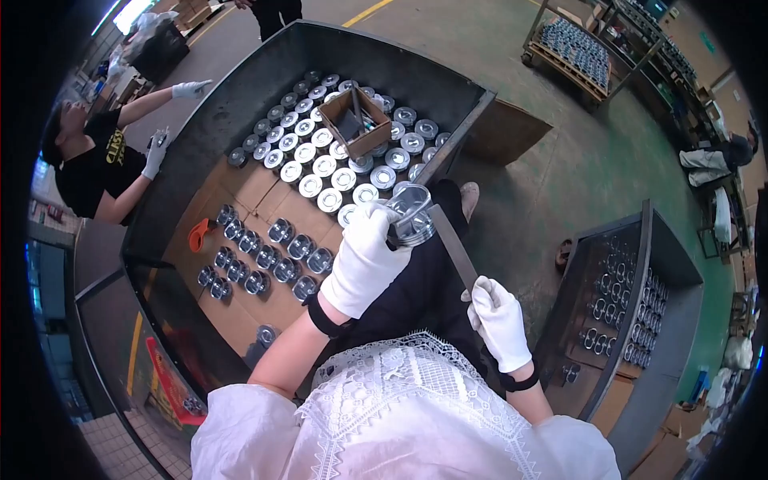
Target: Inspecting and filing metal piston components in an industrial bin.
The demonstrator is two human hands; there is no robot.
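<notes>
A shiny metal piston (414,214) is gripped in my white-gloved left hand (367,260), in front of my body. My right hand (498,317), gloved too, is closed round one end of a long flat metal file (454,250). The file's far end meets the piston's right side or lies very close to it; I cannot tell which. To the left, in a dark metal bin, several pistons (266,256) lie on brown cardboard. Behind them, many more pistons (324,166) stand in rows with bright round tops upward.
A cardboard box (356,128) with tools sits on the rows. An orange ring-shaped item (200,234) lies on the bin's cardboard (240,186). A co-worker (104,164) stands beyond the bin's left wall. At right stands another metal bin (646,296) of pistons; farther back, a loaded cart (572,60).
</notes>
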